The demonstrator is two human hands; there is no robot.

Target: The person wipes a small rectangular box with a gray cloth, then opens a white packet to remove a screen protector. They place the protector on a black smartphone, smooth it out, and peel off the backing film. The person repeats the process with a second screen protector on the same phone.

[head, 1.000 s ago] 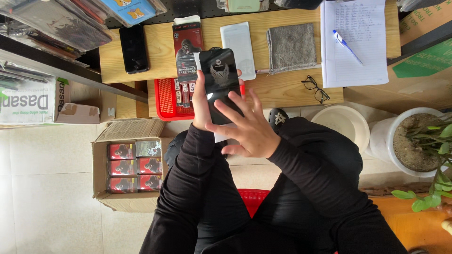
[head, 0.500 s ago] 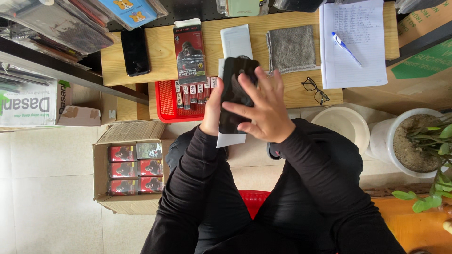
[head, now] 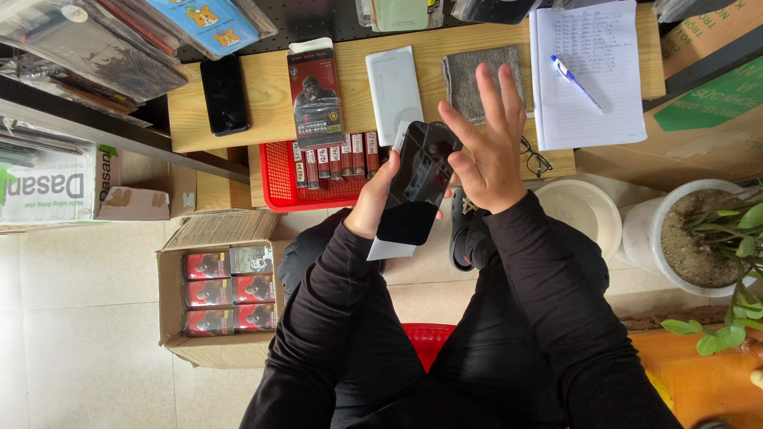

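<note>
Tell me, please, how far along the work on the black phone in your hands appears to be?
Done: a red package lies on the wooden desk. In hand: the left hand holds the black phone over a white sheet, with the right hand at its edge. Left: boxes fill the carton.

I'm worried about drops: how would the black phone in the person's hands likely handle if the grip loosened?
The black phone looks glossy, with reflections on its face, so probably slippery. It seems stiff and flat, likely fragile if dropped on the tiled floor. Only the left hand grips its edge; the right hand touches it with spread fingers, so the hold looks light.
</note>
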